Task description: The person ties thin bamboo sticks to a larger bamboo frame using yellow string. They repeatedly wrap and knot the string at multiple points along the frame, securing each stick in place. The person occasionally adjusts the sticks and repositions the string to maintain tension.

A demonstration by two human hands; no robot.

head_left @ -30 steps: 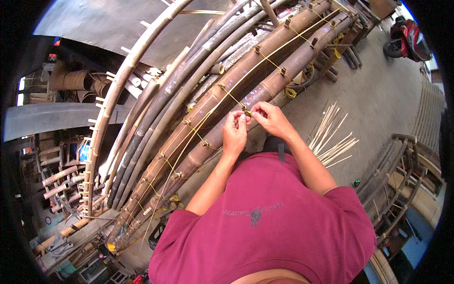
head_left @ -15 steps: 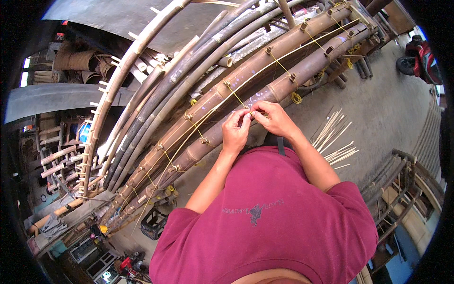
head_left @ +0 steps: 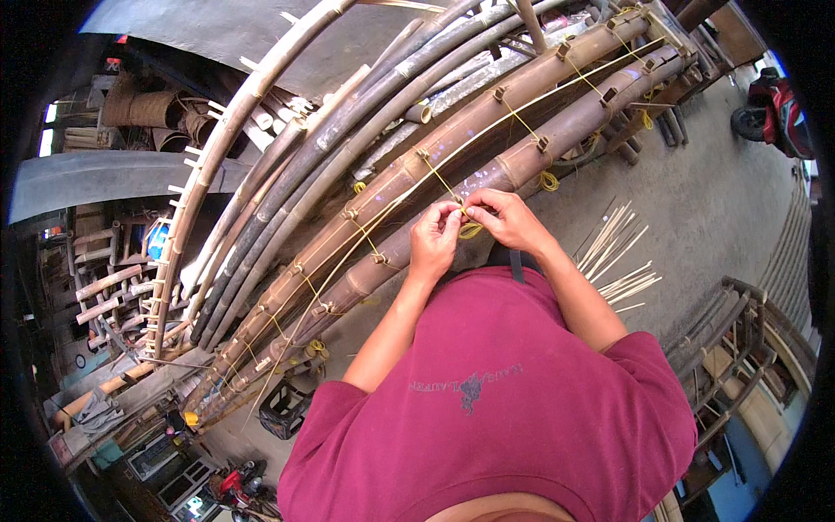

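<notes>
Two long brown bamboo poles run side by side from lower left to upper right, a far pole point(head_left: 396, 184) and a near pole point(head_left: 513, 163). Short pegs stand out of both, and yellow cord point(head_left: 442, 177) stretches across between them. At the near pole, my left hand point(head_left: 435, 240) pinches the yellow cord beside a peg. My right hand point(head_left: 504, 217) closes on the same cord, its fingertips meeting the left ones. A small yellow cord bundle point(head_left: 470, 230) hangs just under my fingers. A thin pale bamboo strip point(head_left: 470, 139) lies lengthwise between the poles.
Behind lie dark curved bamboo poles point(head_left: 348, 122) and a pegged bamboo arc point(head_left: 209, 157). Thin bamboo sticks point(head_left: 613, 261) are scattered on the floor at right. A black crate point(head_left: 285, 409) stands at lower left, a red motorbike point(head_left: 774, 113) at far right, and a bamboo frame point(head_left: 731, 348) at right.
The yellow cord bundle now shows below my fingers, where it was hidden before. Both hands stay nearly in place, still pinching at the peg.
</notes>
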